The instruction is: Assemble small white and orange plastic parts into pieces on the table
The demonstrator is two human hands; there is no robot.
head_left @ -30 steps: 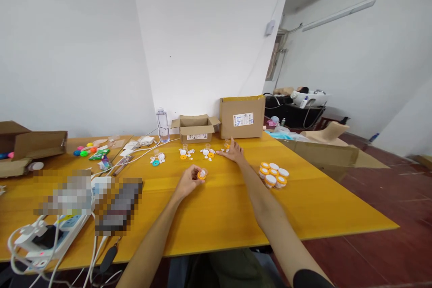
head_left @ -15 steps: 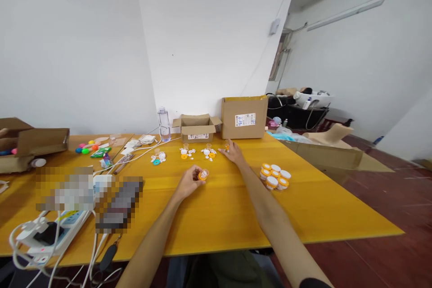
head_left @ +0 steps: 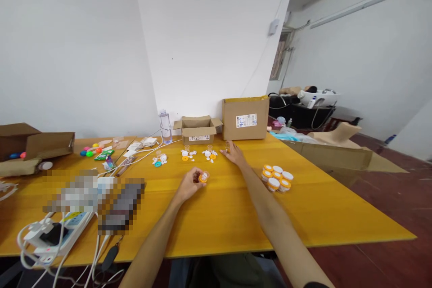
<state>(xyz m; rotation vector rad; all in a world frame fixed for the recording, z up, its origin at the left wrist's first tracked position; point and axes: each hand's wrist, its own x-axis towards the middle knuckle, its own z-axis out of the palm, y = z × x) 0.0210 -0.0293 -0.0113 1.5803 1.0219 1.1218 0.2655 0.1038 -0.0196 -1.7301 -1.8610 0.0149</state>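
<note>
My left hand (head_left: 190,184) is closed round a small clear plastic cup (head_left: 204,174) with an orange ring at its base and white pieces inside, held low over the table. Farther back, my right hand (head_left: 233,153) is down at the tabletop with its fingers apart, beside another clear cup (head_left: 227,145). Whatever lies under its fingers is hidden. To its left sit two groups of small white plastic parts with orange rings (head_left: 213,156) (head_left: 185,158), each with a clear cup behind. A third group has a teal ring (head_left: 158,164).
Several white-and-orange lidded jars (head_left: 273,183) stand clustered right of my right forearm. An open small carton (head_left: 198,136), a larger closed box (head_left: 245,119) and a water bottle (head_left: 165,127) line the wall. A power strip (head_left: 72,226) with cables lies at left.
The whole view has shifted slightly. My right hand's fingers have drawn in a little beside the clear cup. The left hand keeps its hold on its cup.
</note>
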